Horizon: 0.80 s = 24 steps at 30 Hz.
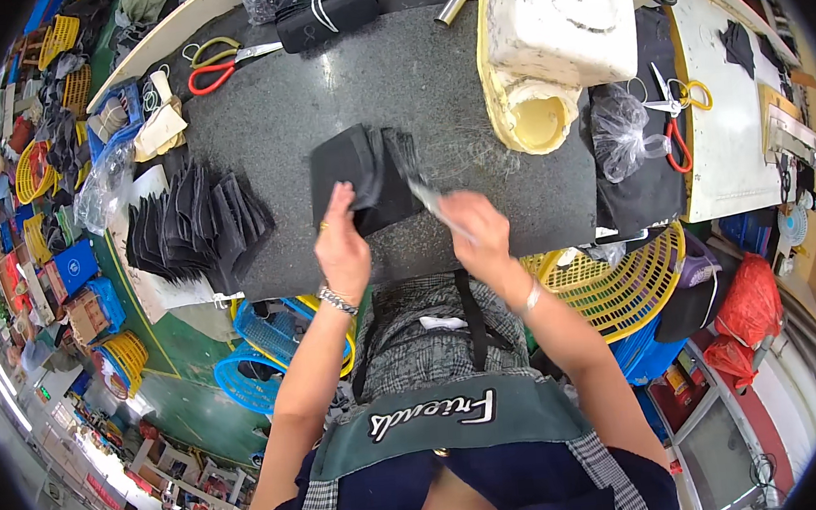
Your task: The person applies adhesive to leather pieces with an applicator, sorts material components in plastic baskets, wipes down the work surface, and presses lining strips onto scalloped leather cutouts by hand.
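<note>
My left hand (342,244) presses on the near edge of a small stack of black fabric pieces (356,175) lying in the middle of the dark speckled table (319,99). My right hand (476,233) grips a thin silvery tool (427,196) whose tip reaches the right side of that stack. A fanned pile of more black fabric pieces (197,224) lies to the left of my left hand.
Red-handled scissors (216,67) and a black folded bundle (327,14) lie at the table's far side. A cream plastic jug (549,38) stands at the right, with a clear plastic bag (623,128) and more scissors (676,109) beside it. Yellow (621,281) and blue baskets (253,358) sit below the table.
</note>
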{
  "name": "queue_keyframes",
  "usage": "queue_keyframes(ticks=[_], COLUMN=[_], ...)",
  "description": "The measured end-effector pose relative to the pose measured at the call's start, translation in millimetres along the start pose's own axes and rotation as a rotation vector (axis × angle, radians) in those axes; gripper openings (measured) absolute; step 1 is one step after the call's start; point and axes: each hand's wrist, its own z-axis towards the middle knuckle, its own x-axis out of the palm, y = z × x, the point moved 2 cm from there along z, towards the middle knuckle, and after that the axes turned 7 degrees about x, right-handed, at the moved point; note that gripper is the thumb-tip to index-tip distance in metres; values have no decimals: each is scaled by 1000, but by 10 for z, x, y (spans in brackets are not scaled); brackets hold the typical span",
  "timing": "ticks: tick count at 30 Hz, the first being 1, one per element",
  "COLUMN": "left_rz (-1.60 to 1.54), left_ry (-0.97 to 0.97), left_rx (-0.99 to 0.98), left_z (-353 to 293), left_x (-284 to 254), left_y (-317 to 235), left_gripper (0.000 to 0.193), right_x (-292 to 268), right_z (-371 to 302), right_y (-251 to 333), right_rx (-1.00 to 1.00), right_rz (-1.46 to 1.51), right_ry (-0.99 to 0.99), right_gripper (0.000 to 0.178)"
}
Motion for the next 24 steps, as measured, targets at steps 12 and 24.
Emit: queue_keyframes(ticks=[12,24], left_rz=[217,22], left_ry=[98,19], left_rx=[165,-406], left_z=[-13,124], left_x=[173,-20], left_y=[-56,71], left_gripper=[54,21], right_x=[-914,138], right_z=[670,685], right_y=[152,69], right_rx=[359,495], right_rz=[-256,170], right_ry=[-316,-137], right_gripper=[7,9])
